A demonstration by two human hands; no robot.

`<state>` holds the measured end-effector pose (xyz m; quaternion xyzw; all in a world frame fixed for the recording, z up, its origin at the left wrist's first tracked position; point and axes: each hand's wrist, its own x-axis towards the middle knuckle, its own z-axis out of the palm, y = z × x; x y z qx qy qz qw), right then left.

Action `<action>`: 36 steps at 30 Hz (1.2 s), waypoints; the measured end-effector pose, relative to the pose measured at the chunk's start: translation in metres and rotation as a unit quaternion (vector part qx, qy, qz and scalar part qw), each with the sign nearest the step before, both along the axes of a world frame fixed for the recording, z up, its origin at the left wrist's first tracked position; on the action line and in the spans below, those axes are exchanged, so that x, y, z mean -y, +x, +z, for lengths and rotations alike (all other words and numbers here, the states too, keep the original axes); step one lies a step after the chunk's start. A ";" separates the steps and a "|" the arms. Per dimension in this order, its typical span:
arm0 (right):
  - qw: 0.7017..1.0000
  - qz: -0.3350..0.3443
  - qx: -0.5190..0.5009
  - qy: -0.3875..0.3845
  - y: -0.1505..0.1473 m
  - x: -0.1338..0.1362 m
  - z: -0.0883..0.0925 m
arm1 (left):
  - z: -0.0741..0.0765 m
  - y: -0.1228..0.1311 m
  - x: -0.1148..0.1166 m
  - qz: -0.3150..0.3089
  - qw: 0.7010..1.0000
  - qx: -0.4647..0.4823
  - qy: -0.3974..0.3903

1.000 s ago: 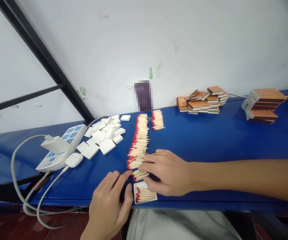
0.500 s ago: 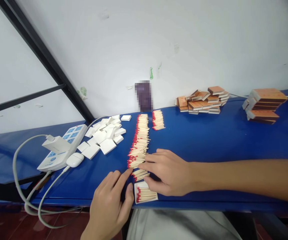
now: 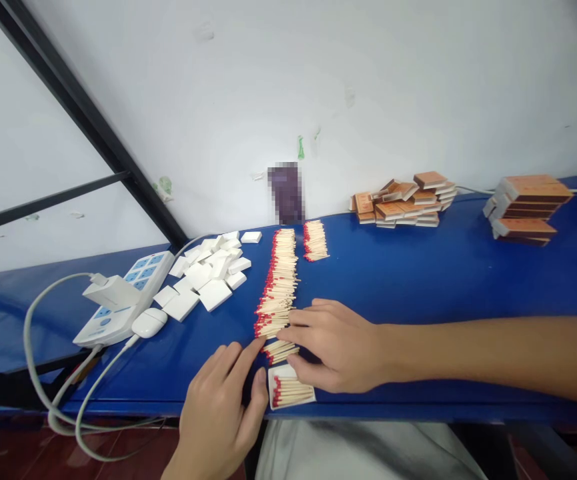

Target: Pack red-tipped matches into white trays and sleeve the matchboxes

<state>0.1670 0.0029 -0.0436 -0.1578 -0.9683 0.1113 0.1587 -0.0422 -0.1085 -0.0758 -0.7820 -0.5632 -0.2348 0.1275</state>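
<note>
Right hand pinches matches, left hand touches them — tray at table edge.

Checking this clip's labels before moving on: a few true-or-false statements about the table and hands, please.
The matches lie in a long row, red heads to the left. True.
The white tray nearest the person is empty. False: it holds matches.
The right hand lies at the row's near end. True.
The orange matchbox stacks sit beside the power strip. False: they are far right, the strip far left.
The left hand lifts a tray. False: its index finger reaches the match heads.
</note>
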 end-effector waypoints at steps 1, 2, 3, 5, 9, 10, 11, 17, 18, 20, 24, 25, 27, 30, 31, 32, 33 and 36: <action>1.000 0.000 -0.004 -0.001 0.000 0.000 0.000 | 0.000 0.000 0.000 0.000 1.000 0.000 -0.002; 1.000 0.001 -0.008 -0.001 0.000 0.000 0.000 | 0.000 0.000 0.000 0.000 1.000 0.000 -0.004; 1.000 0.002 -0.011 -0.001 0.000 0.000 -0.001 | 0.000 0.001 0.000 0.000 1.000 0.002 -0.005; 1.000 0.003 -0.015 0.001 0.000 0.000 -0.001 | 0.001 0.001 0.001 0.001 1.000 0.003 -0.010; 1.000 0.001 -0.010 0.002 0.000 0.000 -0.001 | 0.003 0.002 0.001 -0.002 1.000 0.002 -0.009; 1.000 0.000 -0.008 0.002 0.000 0.000 -0.001 | 0.003 0.002 0.001 -0.005 1.000 0.003 -0.007; 1.000 -0.001 -0.007 0.001 0.000 0.000 -0.001 | 0.003 0.002 0.001 -0.008 1.000 0.005 -0.005; 1.000 0.004 -0.009 -0.003 0.000 -0.001 -0.002 | 0.001 0.001 0.002 -0.023 1.000 0.010 0.000; 1.000 0.006 -0.009 -0.003 0.000 -0.001 -0.002 | 0.001 0.001 0.002 -0.023 1.000 0.009 0.001; 1.000 0.012 -0.010 -0.003 0.000 -0.001 -0.002 | 0.001 0.001 0.002 -0.021 1.000 0.007 0.004; 1.000 0.017 -0.012 -0.007 0.000 -0.002 -0.002 | 0.001 0.002 0.001 -0.019 1.000 0.003 0.007; 1.000 0.017 -0.013 -0.010 0.000 -0.002 -0.002 | 0.001 0.002 0.001 -0.018 1.000 0.002 0.007; 1.000 0.019 -0.013 -0.021 0.000 -0.002 -0.001 | 0.002 0.002 0.002 -0.018 1.000 -0.004 0.014; 0.999 0.025 -0.013 -0.045 0.000 -0.003 0.002 | 0.005 0.001 0.005 -0.037 0.999 -0.026 0.028; 0.998 0.027 -0.014 -0.053 0.001 -0.003 0.002 | 0.007 0.001 0.007 -0.046 0.998 -0.034 0.035; 0.998 0.028 -0.015 -0.061 0.001 -0.003 0.003 | 0.008 0.001 0.008 -0.054 0.997 -0.040 0.045; 0.997 0.029 -0.016 -0.070 0.001 -0.004 0.003 | 0.009 0.001 0.009 -0.062 0.996 -0.045 0.053; 0.994 0.031 -0.024 -0.102 0.000 -0.006 0.003 | 0.011 0.003 0.010 -0.066 0.995 -0.047 0.062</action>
